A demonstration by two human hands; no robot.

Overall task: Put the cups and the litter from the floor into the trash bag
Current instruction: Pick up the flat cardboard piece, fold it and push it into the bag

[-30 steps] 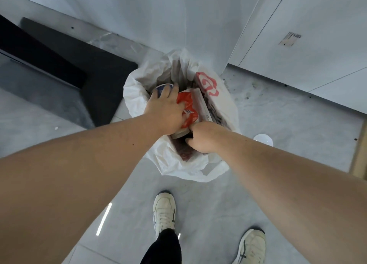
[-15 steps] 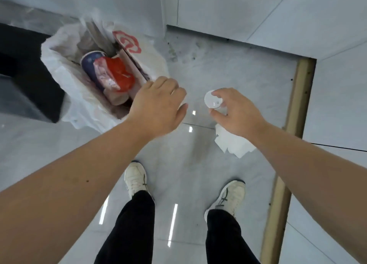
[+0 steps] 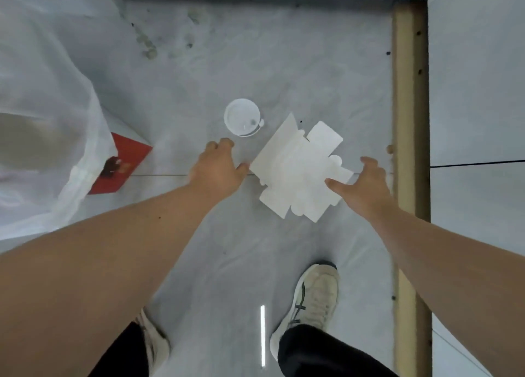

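Both hands spread empty, the left hand [image 3: 217,168] and right hand [image 3: 366,183] flank the flattened white carton [image 3: 298,172] on bare floor [image 3: 227,58], lid [image 3: 242,117] just beyond.

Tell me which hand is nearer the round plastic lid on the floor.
Left. The left hand has its fingertips just below the lid, not touching it. The right hand is farther off, at the far edge of the flattened white carton.
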